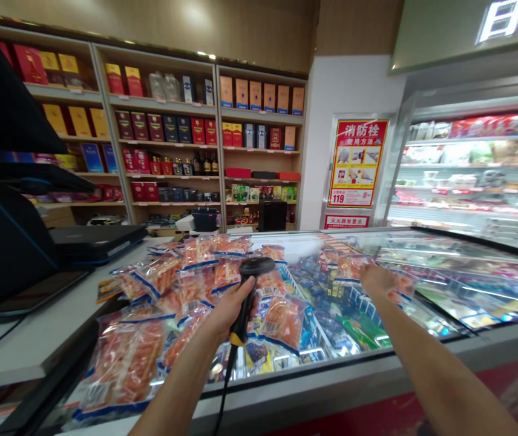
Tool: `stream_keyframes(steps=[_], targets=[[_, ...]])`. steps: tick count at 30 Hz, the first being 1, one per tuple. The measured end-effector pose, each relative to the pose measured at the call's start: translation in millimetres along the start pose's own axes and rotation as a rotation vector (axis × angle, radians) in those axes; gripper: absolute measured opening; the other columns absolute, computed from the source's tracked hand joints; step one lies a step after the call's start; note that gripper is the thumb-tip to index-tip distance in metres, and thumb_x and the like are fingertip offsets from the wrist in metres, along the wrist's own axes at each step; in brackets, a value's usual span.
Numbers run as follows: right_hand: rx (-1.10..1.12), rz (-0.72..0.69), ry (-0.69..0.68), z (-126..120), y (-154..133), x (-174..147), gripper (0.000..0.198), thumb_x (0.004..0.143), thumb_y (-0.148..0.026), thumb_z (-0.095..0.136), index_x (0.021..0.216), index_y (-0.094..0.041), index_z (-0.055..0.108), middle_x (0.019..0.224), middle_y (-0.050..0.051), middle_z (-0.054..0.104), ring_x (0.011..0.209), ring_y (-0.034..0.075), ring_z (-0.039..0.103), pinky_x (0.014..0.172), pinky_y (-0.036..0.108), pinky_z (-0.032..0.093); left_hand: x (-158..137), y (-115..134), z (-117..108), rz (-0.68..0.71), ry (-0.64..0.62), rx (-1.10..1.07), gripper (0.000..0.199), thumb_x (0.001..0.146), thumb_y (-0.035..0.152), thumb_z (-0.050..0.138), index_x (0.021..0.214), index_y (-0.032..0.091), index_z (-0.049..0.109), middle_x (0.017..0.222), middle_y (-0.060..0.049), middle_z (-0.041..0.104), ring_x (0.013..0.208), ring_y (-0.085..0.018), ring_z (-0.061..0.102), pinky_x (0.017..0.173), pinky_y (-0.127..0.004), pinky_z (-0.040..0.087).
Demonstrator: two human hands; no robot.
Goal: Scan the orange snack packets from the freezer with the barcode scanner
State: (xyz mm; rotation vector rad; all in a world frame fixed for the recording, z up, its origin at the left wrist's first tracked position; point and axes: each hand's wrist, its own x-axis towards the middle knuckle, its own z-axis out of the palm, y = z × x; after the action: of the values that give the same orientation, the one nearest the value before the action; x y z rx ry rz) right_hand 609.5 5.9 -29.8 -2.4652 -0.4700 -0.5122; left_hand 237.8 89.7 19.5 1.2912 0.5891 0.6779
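My left hand (234, 306) is wrapped round the handle of a black barcode scanner (242, 315) with a yellow band and a cable running down. Beneath and around it, clear packets of orange-pink food sticks (281, 321) with blue edges lie on the glass freezer top. A large packet (127, 357) of the same kind lies at the near left. Farther right, my right hand (377, 280) is at another such packet (350, 267), with a further packet (404, 286) showing on its other side. Its fingers are blurred and partly hidden, so their grip is unclear.
Under the freezer glass (322, 363) lie several packaged goods. A white counter (45, 339) with a dark monitor (5, 91) and black device (100, 242) stands at left. Shelves of boxes (168, 127) line the back wall; a lit fridge (472, 163) stands at right.
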Motion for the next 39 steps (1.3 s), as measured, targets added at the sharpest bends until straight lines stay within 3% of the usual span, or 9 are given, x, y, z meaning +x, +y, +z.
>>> stream_keyframes(steps=[5, 11, 15, 19, 24, 27, 30, 39], targets=[[0.036, -0.037, -0.009, -9.5, -14.5, -12.9, 0.041, 0.077, -0.039, 0.032, 0.100, -0.017, 0.059, 0.102, 0.020, 0.054, 0.100, 0.038, 0.045, 0.075, 0.052, 0.033, -2.4, -2.0, -4.8, -0.011, 0.017, -0.021, 0.038, 0.064, 0.052, 0.053, 0.059, 0.015, 0.047, 0.050, 0.003, 0.049, 0.038, -0.005, 0.044, 0.037, -0.018, 0.033], [0.165, -0.287, -0.287, -12.3, -55.0, -58.6, 0.038, 0.077, -0.044, 0.037, 0.081, -0.019, 0.065, 0.083, 0.008, 0.063, 0.084, 0.022, 0.057, 0.071, 0.031, 0.040, -13.7, 0.4, -6.4, -0.002, 0.001, -0.040, 0.036, 0.065, 0.050, 0.054, 0.064, 0.016, 0.045, 0.051, 0.003, 0.050, 0.038, -0.006, 0.045, 0.037, -0.018, 0.033], [0.296, -0.411, -0.563, -13.0, -67.0, -99.6, 0.047, 0.074, -0.055, 0.036, 0.067, -0.018, 0.064, 0.068, 0.006, 0.064, 0.071, 0.019, 0.058, 0.062, 0.026, 0.040, -25.5, 3.8, -9.3, 0.005, 0.018, -0.062, 0.035, 0.064, 0.049, 0.056, 0.068, 0.017, 0.045, 0.050, 0.004, 0.050, 0.038, -0.007, 0.045, 0.038, -0.018, 0.034], [0.498, -0.332, -0.763, -17.3, -70.6, -129.8, 0.047, 0.062, -0.056, 0.052, 0.087, -0.017, 0.061, 0.069, 0.004, 0.064, 0.065, 0.018, 0.058, 0.056, 0.025, 0.041, -34.3, 3.6, -12.0, 0.024, 0.018, -0.051, 0.035, 0.064, 0.050, 0.055, 0.066, 0.016, 0.045, 0.050, 0.003, 0.050, 0.039, -0.007, 0.045, 0.038, -0.018, 0.033], [0.822, -0.170, -0.900, -24.0, -78.5, -144.4, 0.056, 0.055, -0.036, 0.065, 0.105, -0.016, 0.050, 0.065, 0.001, 0.062, 0.059, 0.015, 0.057, 0.052, 0.024, 0.042, -37.9, 1.2, -13.7, 0.026, 0.027, -0.038, 0.033, 0.067, 0.049, 0.052, 0.070, 0.017, 0.046, 0.049, 0.003, 0.051, 0.038, -0.006, 0.044, 0.038, -0.017, 0.032], [0.921, -0.051, -0.870, -25.8, -84.9, -136.0, 0.051, 0.059, -0.030, 0.061, 0.106, -0.015, 0.048, 0.056, -0.002, 0.058, 0.053, 0.013, 0.055, 0.051, 0.023, 0.041, -38.3, 0.8, -14.8, 0.021, 0.022, -0.035, 0.032, 0.068, 0.048, 0.052, 0.071, 0.017, 0.047, 0.049, 0.003, 0.051, 0.038, -0.006, 0.044, 0.038, -0.017, 0.032], [1.048, 0.001, -0.730, -25.1, -91.9, -115.5, 0.053, 0.062, -0.028, 0.056, 0.111, -0.014, 0.044, 0.051, -0.004, 0.053, 0.049, 0.011, 0.052, 0.049, 0.022, 0.039, -37.9, 0.8, -15.2, 0.015, 0.026, -0.019, 0.032, 0.068, 0.048, 0.052, 0.070, 0.016, 0.048, 0.050, 0.003, 0.051, 0.038, -0.006, 0.044, 0.039, -0.018, 0.032], [1.178, -0.058, -0.362, -14.4, -104.7, -61.7, 0.060, 0.059, -0.029, 0.056, 0.115, -0.012, 0.043, 0.048, -0.007, 0.045, 0.045, 0.009, 0.044, 0.044, 0.020, 0.035, -33.7, 1.3, -6.8, -0.010, -0.056, 0.031, 0.036, 0.066, 0.051, 0.052, 0.067, 0.015, 0.047, 0.051, 0.002, 0.050, 0.039, -0.006, 0.043, 0.040, -0.018, 0.031]])
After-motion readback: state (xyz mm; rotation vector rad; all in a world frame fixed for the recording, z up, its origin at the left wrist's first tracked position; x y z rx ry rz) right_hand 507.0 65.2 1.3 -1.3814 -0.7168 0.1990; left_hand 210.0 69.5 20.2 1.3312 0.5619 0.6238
